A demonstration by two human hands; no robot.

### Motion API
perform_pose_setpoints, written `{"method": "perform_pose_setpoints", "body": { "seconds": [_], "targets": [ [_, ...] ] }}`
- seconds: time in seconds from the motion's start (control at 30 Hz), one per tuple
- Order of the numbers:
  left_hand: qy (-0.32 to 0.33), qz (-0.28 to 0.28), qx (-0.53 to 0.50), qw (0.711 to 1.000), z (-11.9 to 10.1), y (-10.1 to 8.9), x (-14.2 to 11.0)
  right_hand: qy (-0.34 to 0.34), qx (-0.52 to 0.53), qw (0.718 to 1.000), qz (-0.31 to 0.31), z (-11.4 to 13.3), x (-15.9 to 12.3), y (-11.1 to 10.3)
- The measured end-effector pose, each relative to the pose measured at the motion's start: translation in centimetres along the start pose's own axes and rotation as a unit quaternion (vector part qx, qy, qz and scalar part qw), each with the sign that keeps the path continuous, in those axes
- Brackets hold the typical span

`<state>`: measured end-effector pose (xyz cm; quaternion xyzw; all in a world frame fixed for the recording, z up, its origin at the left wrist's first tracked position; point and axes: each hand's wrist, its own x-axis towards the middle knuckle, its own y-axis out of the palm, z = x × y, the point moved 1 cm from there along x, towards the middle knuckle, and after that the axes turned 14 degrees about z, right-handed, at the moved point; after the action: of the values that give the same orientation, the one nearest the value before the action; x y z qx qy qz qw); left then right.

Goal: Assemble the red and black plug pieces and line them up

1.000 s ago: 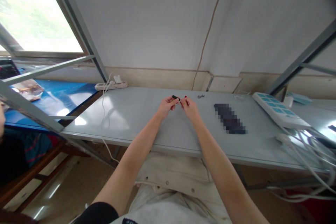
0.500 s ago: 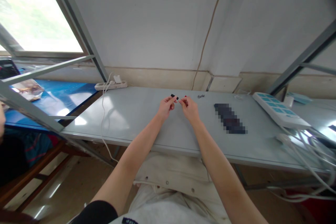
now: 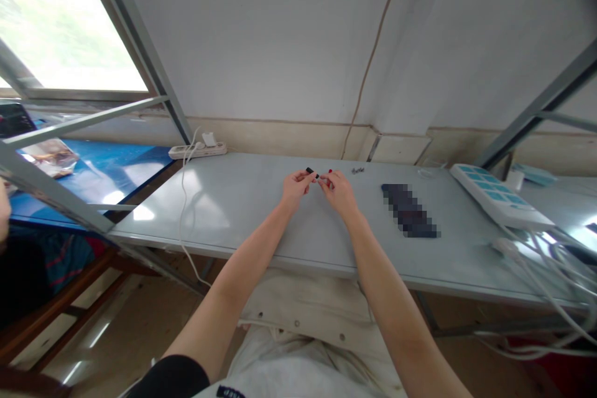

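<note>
My left hand (image 3: 296, 187) pinches a small black oblong piece (image 3: 310, 170) between thumb and fingers, above the grey tabletop. Its exact kind is too small to tell. Close on the right, my right hand (image 3: 337, 189) has its fingers drawn together, their tips at the piece's near end. A tiny red spot (image 3: 330, 171) shows at the right fingers; whatever they hold is mostly hidden. Just beyond that hand lies a little cluster of small dark metallic bits (image 3: 357, 170).
A blurred-out dark flat object (image 3: 409, 210) lies to the right. Farther right are a large white power strip (image 3: 501, 196) and tangled white cables (image 3: 550, 273). Another power strip (image 3: 198, 151) sits at the back left, its cord crossing the table (image 3: 242, 224). Metal frame posts flank both sides.
The black piece is tilted a little differently between my fingers. My right hand has turned slightly, and the red spot stands out more. The things on the table stay put.
</note>
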<state>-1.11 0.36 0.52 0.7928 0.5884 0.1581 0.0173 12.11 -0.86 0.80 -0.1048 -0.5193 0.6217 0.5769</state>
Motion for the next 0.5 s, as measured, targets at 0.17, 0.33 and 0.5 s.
{"method": "perform_pose_setpoints", "body": {
  "seconds": [0.17, 0.33, 0.5],
  "targets": [
    [-0.005, -0.033, 0.003, 0.999, 0.2, -0.2, 0.3, 0.031, -0.024, 0.999, 0.022, -0.3, -0.2, -0.5],
    [-0.008, -0.046, 0.065, 0.997, 0.7, -0.5, 0.4, 0.148, 0.002, 0.989, -0.002, -2.0, -1.0, -1.7],
    [0.005, 0.054, 0.330, 0.942, 2.2, 0.2, 0.3, 0.210, 0.082, 0.973, 0.056, -3.1, -1.7, -2.0]
  ]
}}
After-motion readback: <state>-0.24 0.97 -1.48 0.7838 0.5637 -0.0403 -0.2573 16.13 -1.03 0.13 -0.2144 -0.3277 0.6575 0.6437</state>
